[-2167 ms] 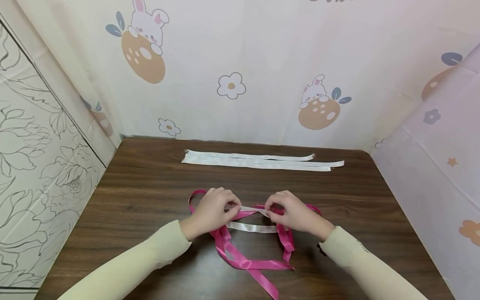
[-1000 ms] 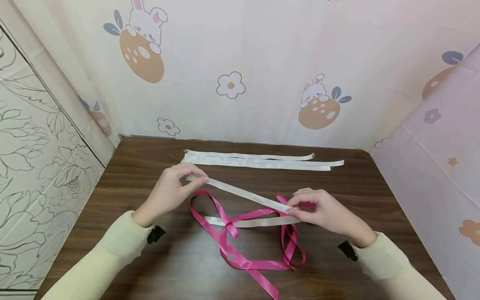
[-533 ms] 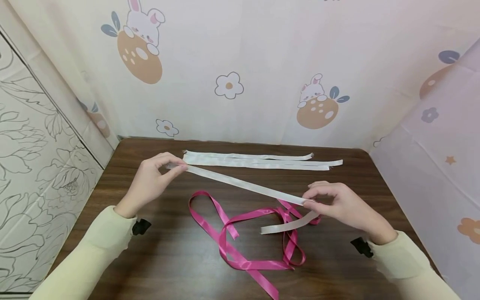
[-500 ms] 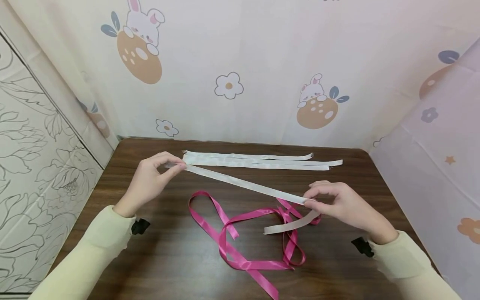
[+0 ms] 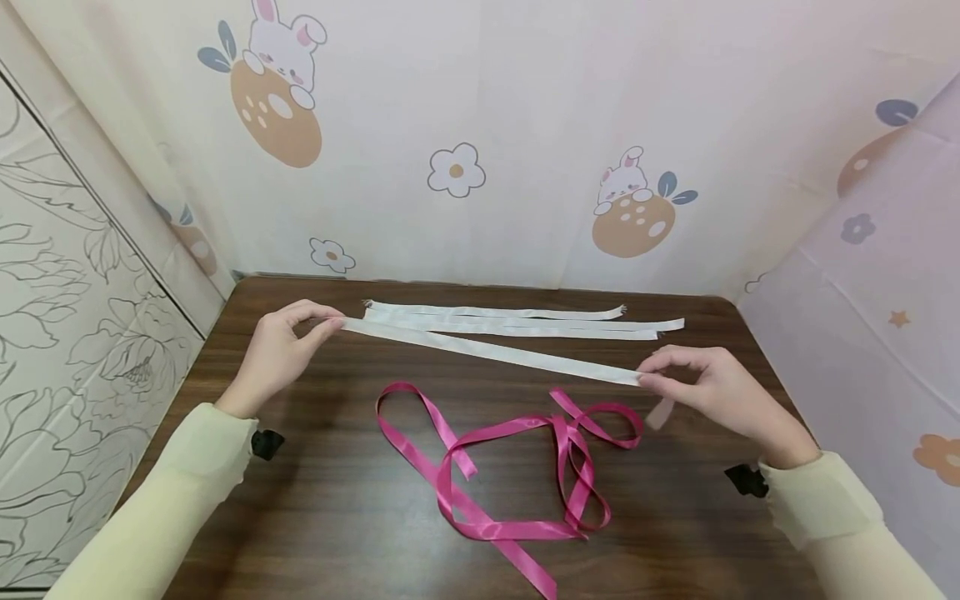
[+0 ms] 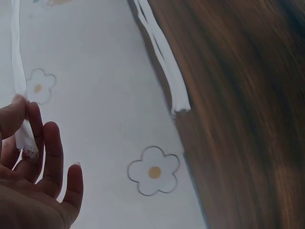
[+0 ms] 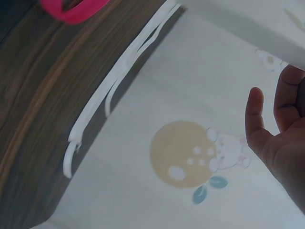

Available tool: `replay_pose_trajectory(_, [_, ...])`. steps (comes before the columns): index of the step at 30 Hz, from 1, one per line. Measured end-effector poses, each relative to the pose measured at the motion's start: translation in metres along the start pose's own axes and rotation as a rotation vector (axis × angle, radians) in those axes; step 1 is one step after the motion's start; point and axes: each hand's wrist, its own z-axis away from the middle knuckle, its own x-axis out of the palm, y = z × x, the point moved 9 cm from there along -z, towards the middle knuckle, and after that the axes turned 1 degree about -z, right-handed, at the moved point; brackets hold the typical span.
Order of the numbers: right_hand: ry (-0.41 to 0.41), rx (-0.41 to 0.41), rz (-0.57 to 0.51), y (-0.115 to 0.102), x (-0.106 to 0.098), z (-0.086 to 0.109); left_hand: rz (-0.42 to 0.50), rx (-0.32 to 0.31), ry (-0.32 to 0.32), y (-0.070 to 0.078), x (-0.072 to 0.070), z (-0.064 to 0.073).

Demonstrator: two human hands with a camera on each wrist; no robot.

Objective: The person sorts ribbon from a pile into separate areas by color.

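Observation:
A white ribbon (image 5: pixel 491 348) is stretched in the air between both hands, sloping down to the right. My left hand (image 5: pixel 279 348) pinches it near one end between thumb and fingers. In the left wrist view, the frayed end of this white ribbon (image 6: pixel 26 136) hangs just past the fingertips. My right hand (image 5: pixel 723 396) pinches the other side, with a short tail dangling below. The right wrist view shows only some fingers of that hand (image 7: pixel 281 126), and its grip is hidden there. Behind, several white ribbons (image 5: pixel 517 323) lie side by side along the table's back.
A long pink ribbon (image 5: pixel 498 531) lies in loose loops on the dark wooden table (image 5: pixel 330 517), in front of the hands. A patterned curtain (image 5: pixel 525 108) rises behind the table's back edge, and similar cloth panels stand at both sides.
The white ribbon has come up off the pink loops. My hands have drawn apart, left hand to the back left, right hand to the right, and the loose tail has become shorter.

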Motion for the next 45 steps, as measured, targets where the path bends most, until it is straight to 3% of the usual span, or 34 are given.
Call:
replay_pose_trajectory(8, [0.022, 0.168, 0.007, 0.042, -0.010, 0.001, -0.016, -0.028, -0.009, -0.016, 0.001, -0.004])
replay_pose_trajectory(14, [0.091, 0.204, 0.091, 0.066, -0.021, 0.001, -0.005, -0.044, -0.020, -0.026, 0.003, -0.006])
replay_pose_trajectory(21, [0.111, 0.230, 0.129, 0.088, -0.027, 0.002, -0.030, -0.060, -0.008, -0.041, 0.008, -0.009])
replay_pose_trajectory(27, [0.123, 0.311, 0.097, 0.110, -0.029, 0.004, -0.017, -0.089, -0.035, -0.050, 0.015, -0.010])
replay_pose_trajectory(34, [0.155, 0.334, 0.076, 0.129, -0.030, 0.007, -0.032, -0.105, -0.045, -0.059, 0.020, -0.012])
replay_pose_trajectory(45, [0.146, 0.402, 0.159, 0.160, -0.024, 0.002, -0.049, -0.130, -0.117, -0.079, 0.045, -0.020])
